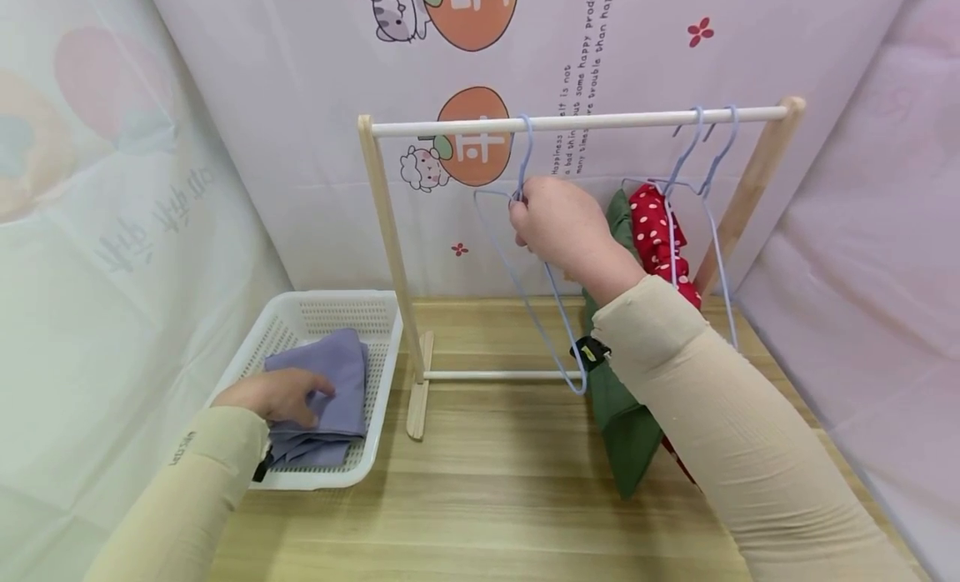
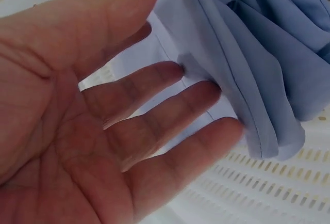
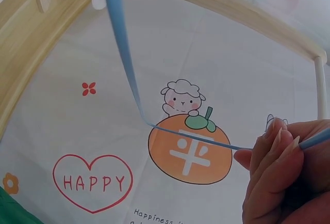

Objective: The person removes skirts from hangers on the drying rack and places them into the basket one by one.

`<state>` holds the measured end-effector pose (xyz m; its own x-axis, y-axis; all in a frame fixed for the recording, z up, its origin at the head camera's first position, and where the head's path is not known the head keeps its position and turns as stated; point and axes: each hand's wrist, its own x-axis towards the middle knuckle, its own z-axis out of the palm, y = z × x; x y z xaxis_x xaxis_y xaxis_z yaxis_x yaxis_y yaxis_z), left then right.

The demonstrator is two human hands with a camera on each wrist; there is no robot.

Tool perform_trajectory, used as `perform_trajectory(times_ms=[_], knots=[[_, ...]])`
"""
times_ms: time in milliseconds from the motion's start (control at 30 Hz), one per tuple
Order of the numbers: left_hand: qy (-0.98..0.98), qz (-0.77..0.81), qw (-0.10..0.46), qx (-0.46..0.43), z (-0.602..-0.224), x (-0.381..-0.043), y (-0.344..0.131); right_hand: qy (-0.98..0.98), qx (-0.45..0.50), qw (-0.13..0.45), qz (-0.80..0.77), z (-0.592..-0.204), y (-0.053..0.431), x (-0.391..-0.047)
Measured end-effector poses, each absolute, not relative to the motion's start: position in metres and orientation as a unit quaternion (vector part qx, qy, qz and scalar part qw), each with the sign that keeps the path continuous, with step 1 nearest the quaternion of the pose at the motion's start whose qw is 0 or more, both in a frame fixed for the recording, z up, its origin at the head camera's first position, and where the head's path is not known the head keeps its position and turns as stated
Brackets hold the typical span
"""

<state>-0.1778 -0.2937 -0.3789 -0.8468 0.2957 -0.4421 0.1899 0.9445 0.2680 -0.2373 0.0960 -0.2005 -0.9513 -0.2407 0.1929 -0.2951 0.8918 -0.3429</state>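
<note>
My right hand point(image 1: 566, 223) pinches a blue wire hanger point(image 1: 566, 315) just below its hook, which sits over the rack's white rail point(image 1: 450, 127). In the right wrist view the curled fingers point(image 3: 276, 167) close round the hanger's wire point(image 3: 124, 53). Over at the left, my left hand point(image 1: 281, 394) is spread above a folded purple-blue cloth point(image 1: 341, 369) inside a white plastic basket point(image 1: 386, 398). The left wrist view shows loosely extended fingers point(image 2: 175, 162) beside the cloth's folded edge point(image 2: 242, 95), with nothing gripped; whether the fingertips touch it I cannot tell.
On the rail's right hang two more blue hangers point(image 1: 720, 161), near a red polka-dot cloth point(image 1: 652, 223) and a green cloth point(image 1: 622, 432). The wooden rack post point(image 1: 390, 240) stands just right of the basket. Printed curtains point(image 1: 315, 148) enclose the wooden tabletop point(image 1: 480, 499).
</note>
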Motion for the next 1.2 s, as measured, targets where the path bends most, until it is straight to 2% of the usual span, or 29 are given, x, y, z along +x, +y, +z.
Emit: perform_trajectory(times_ms=[200, 433, 633, 1200], knots=[[0.956, 0.119, 0.225, 0.144, -0.377, -0.182, -0.288, -0.970, 0.137, 0.070, 0.185, -0.202, 0.095, -0.236], [0.965, 0.145, 0.106, 0.192, -0.368, -0.192, -0.272, -0.970, 0.136, 0.067, 0.188, -0.203, 0.093, -0.236], [0.969, 0.171, 0.031, 0.173, -0.353, -0.197, -0.252, -0.970, 0.137, 0.070, 0.186, -0.203, 0.092, -0.236], [0.946, 0.301, -0.060, 0.103, -0.316, -0.210, -0.209, -0.971, 0.136, 0.075, 0.182, -0.201, 0.091, -0.235]])
